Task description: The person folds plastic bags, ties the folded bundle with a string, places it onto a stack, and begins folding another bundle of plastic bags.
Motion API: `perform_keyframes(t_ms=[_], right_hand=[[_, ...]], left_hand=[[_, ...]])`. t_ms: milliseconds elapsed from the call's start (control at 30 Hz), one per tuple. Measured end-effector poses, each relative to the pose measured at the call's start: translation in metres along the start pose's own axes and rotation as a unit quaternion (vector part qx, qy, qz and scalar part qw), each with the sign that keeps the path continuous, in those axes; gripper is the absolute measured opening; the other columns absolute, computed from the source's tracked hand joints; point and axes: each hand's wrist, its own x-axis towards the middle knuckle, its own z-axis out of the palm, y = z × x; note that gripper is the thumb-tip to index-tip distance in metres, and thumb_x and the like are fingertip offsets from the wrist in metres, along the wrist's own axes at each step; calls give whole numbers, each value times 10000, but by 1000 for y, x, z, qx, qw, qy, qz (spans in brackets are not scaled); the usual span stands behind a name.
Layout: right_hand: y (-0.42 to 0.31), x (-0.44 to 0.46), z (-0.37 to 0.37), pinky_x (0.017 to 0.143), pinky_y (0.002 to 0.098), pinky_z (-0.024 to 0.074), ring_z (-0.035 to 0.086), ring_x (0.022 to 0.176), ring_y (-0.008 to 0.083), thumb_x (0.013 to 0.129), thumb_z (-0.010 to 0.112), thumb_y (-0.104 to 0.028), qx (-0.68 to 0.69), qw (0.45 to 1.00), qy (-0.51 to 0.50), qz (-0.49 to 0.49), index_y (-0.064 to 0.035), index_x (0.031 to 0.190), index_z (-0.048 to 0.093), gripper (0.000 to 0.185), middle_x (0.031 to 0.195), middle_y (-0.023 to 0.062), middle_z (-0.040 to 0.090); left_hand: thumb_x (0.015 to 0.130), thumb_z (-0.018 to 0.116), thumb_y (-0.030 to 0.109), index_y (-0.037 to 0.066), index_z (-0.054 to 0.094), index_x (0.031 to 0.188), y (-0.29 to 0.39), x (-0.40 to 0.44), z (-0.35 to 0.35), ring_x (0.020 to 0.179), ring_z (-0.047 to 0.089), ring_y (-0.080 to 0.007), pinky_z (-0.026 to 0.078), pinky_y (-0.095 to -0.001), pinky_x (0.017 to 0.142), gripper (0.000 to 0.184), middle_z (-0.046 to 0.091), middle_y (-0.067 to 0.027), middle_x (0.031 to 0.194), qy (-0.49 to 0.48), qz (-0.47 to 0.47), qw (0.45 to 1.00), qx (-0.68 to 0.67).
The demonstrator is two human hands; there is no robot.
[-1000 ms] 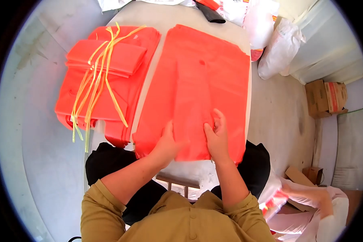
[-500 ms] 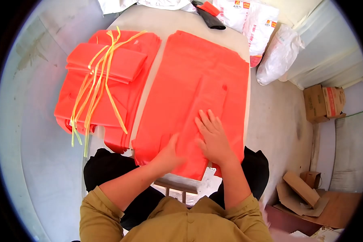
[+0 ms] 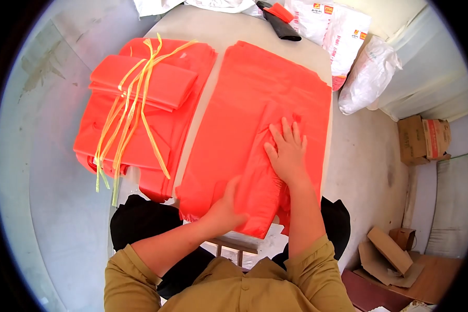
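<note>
Folded red strip (image 3: 260, 179): lies slantwise on the right-hand stack (image 3: 249, 78), beneath the right hand (image 3: 288, 158), spread flat, and beside the left hand (image 3: 225, 212), cannot tell whether gripping. Looks folded lengthwise, not yet fully smoothed. Count two stacks, one strip, one folded bundle (image 3: 166, 83) on the left-hand stack (image 3: 198, 62), several overlapping yellow ties (image 3: 131, 112).

Plastic sheets (image 3: 255, 83) red, strips (image 3: 139, 88) yel, shirt (image 3: 229, 291) mustard-brn, trousers (image 3: 143, 221) blk, sacks (image 3: 346, 44) wht w/ red print.
</note>
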Motion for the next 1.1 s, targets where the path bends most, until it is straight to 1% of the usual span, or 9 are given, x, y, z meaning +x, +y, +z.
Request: perform_keyframes(t_ms=[67,167,267,467,567,667,767,967,1100], right_hand=[[-4,1,-8,1265,650,162,258,1592,385,1031,595,-376,-6,1000,16,21,-106,1511,567,552,1698,142,367],[-9,1,-12,1268,645,174,265,1593,362,1048,570,-357,9,994,-71,-86,-101,1520,554,538,1696,120,375],[-8,2,-1,1269,640,187,271,1593,343,1055,557,-348,-21,994,-60,-91,-99,1538,530,543,1695,97,380],[-11,24,3,1283,627,135,211,1616,373,1072,533,-409,-59,995,-65,-45,-109,1585,480,597,1742,103,299],[-4,41,7,1283,603,149,210,1613,387,1049,588,-394,-48,997,-53,7,-97,1589,470,627,1737,148,288],[28,39,34,1286,551,190,220,1611,361,1024,655,-311,79,992,84,53,-85,1601,444,654,1730,179,281],[39,2,19,1267,483,272,283,1590,322,1017,681,-212,299,933,162,114,-82,1646,346,724,1713,204,291],[9,-85,-24,1211,428,385,394,1514,257,1027,670,-123,647,704,-17,293,-115,1713,114,883,1721,177,255],[-14,-85,-39,1194,422,409,394,1507,256,1009,681,-82,634,709,-9,310,-123,1717,100,917,1741,143,217]], left_hand=[[852,765,63,79,120,1668,1,-1,0,1452,463,-292,416,-397,1175,1040,375,-203,1601,-2,11,1000,2],[846,769,61,80,122,1668,-4,0,2,1457,456,-288,417,-397,1175,1046,369,-203,1602,0,23,1000,-4],[841,772,55,77,118,1667,3,-3,2,1462,449,-290,415,-398,1177,1054,365,-205,1601,10,9,1000,7],[838,771,42,90,109,1670,-7,2,3,1465,444,-303,413,-400,1178,1065,356,-209,1611,8,8,1000,14],[838,769,24,100,107,1673,-6,1,3,1463,441,-294,415,-388,1173,1068,349,-201,1621,8,3,1000,19],[838,764,-8,115,87,1684,-1,-1,2,1466,429,-276,416,-373,1167,1090,332,-186,1637,-11,-18,999,-40],[839,747,-56,139,50,1699,12,-4,4,1474,410,-254,418,-366,1162,1124,300,-164,1661,-25,-43,992,-112],[848,706,-119,141,-2,1707,15,-5,11,1481,396,-242,424,-386,1161,1144,249,-130,1690,-39,-39,969,-240],[850,730,-52,151,-11,1710,-3,1,19,1474,405,-257,436,-380,1148,1153,267,-158,1674,-51,25,978,-200]])
